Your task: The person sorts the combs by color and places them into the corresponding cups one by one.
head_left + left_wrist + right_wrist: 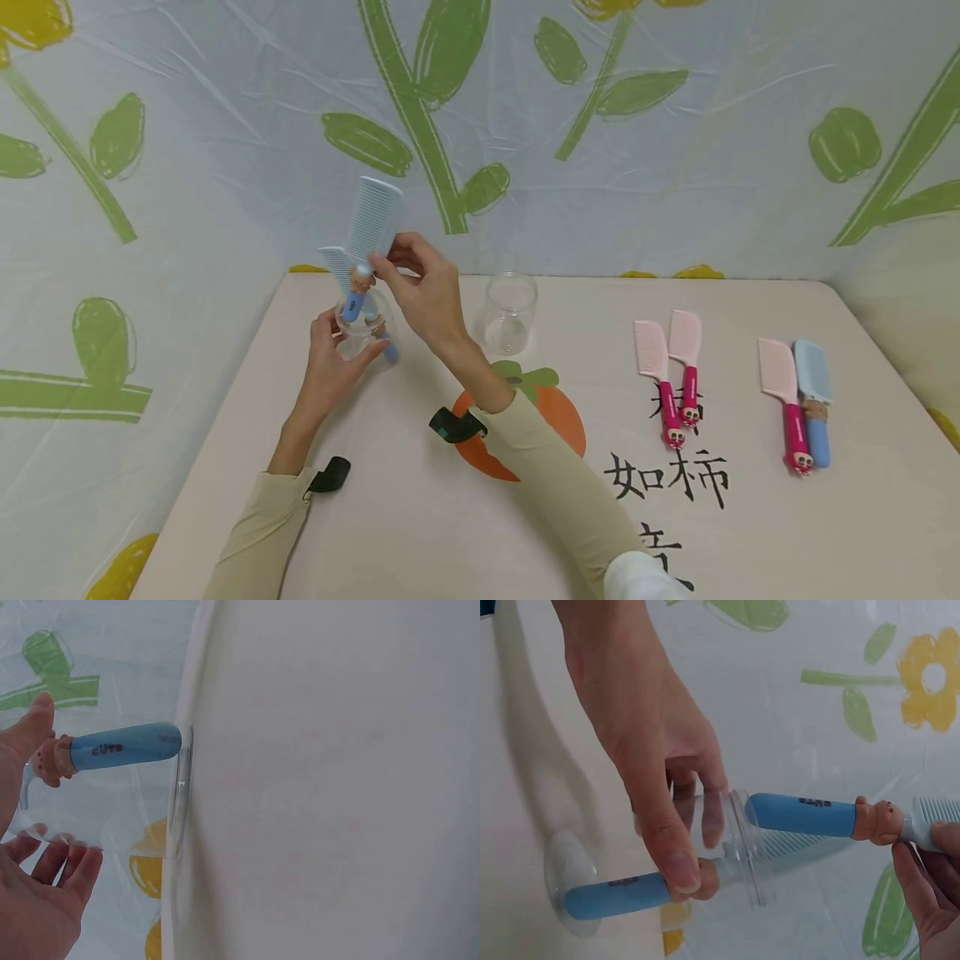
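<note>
On the left of the table, my left hand point(330, 371) is wrapped around a clear jar point(748, 847), thumb on one side and fingers on the other. Inside the jar stands a light-blue comb, its blue handle point(124, 746) down at the base and its teeth sticking out past the rim. My right hand point(433, 296) pinches a second light-blue comb point(375, 218) near its neck, teeth upward. In the right wrist view, this comb's blue handle point(802, 814) points at the jar's mouth, with its end right by the rim.
Another clear jar point(510, 312) stands at the back, right of my right hand. Two pink combs point(652, 346) lie on the right. Farther right, a pink comb point(778, 367) lies beside a blue comb point(813, 371). A patterned curtain point(600, 192) hangs behind the table.
</note>
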### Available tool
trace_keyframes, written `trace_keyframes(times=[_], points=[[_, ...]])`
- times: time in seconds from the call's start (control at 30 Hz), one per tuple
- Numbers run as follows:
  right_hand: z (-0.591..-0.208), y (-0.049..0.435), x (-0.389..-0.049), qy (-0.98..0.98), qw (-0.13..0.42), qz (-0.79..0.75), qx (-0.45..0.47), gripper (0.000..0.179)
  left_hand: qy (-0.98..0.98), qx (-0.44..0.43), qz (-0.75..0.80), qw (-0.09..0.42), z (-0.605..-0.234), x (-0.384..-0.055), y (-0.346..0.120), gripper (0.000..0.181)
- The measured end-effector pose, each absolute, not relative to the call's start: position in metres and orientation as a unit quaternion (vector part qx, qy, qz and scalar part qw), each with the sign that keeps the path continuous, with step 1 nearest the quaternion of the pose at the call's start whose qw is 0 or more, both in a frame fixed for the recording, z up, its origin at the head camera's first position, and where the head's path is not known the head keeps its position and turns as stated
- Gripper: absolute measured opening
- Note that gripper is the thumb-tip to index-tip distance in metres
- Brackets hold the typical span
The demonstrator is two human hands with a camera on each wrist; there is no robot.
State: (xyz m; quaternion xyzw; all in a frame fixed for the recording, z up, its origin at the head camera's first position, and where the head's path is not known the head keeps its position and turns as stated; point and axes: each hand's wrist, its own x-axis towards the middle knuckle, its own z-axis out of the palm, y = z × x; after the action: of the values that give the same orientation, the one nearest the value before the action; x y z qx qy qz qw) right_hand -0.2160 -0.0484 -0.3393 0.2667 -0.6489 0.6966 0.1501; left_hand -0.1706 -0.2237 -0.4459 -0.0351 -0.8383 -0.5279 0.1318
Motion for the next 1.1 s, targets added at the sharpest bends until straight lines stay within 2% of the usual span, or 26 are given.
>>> trace_keyframes(times=[0.37,0.7,1.0,1.1], points=[[-0.359,-0.060,-0.219,-0.680,0.137,0.660,0.289,0.022,-0.836,-0.038,-0.531,0.129,-0.447,-0.171,-0.224,0.082],[-0.373,-0.072,-0.217,-0.712,0.098,0.625,0.305,0.024,-0.829,-0.065,-0.536,0.143,-0.449,-0.172,-0.226,0.083],[-0.380,-0.077,-0.217,-0.770,0.105,0.542,0.318,0.025,-0.829,-0.065,-0.536,0.145,-0.421,-0.158,-0.211,0.076],[-0.379,-0.077,-0.217,-0.779,0.101,0.535,0.313,0.026,-0.827,-0.061,-0.538,0.148,-0.425,-0.160,-0.212,0.075]])
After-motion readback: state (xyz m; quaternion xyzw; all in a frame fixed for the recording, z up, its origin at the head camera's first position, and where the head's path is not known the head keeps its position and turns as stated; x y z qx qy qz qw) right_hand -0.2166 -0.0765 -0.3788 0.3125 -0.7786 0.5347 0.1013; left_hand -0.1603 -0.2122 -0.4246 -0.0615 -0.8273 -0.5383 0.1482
